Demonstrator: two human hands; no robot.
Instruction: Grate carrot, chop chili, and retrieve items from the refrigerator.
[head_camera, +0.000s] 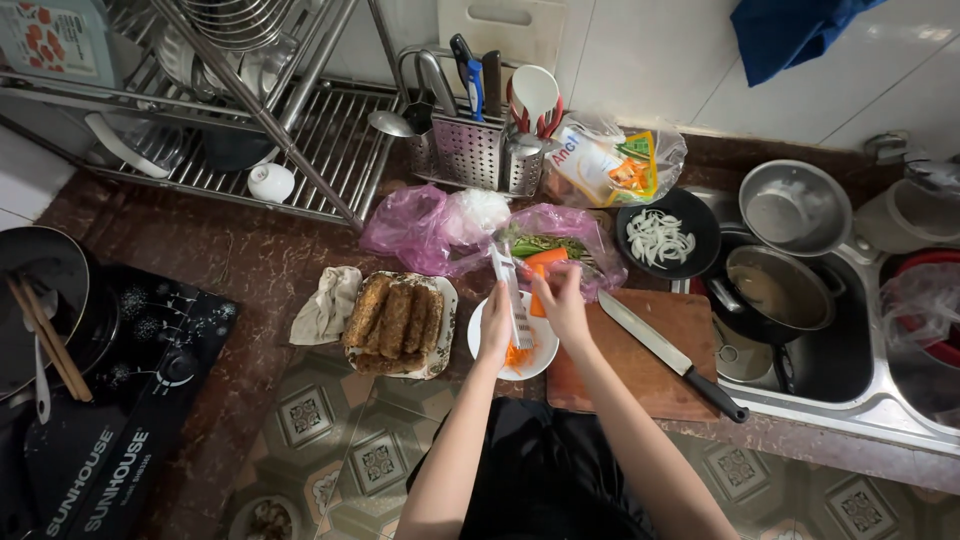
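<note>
Carrot (543, 262), a short orange stub, is pressed against a flat metal grater (511, 295) that leans over a small white plate (540, 352), where a little heap of orange shreds (517, 355) lies.

Head view: the right hand (562, 303) has its fingers closed round the carrot's lower end, pushing it against the grater's face. The left hand (495, 325) grips the grater at its lower edge, fingers wrapped shut, and props it tilted on the plate.

The carrot looks stiff and light, probably damp and a bit slippery where cut. As it is short, it is best held at the end away from the blades, fingertips kept clear. The grater is thin, rigid and sharp-faced, so its edges or handle are the safe hold.

Just right of the plate lies a wooden board (660, 330) with a long knife (668, 352) on it. Left of the plate is a dish of browned rolls (395, 320); behind it are pink bags (420, 228) of greens.
</note>
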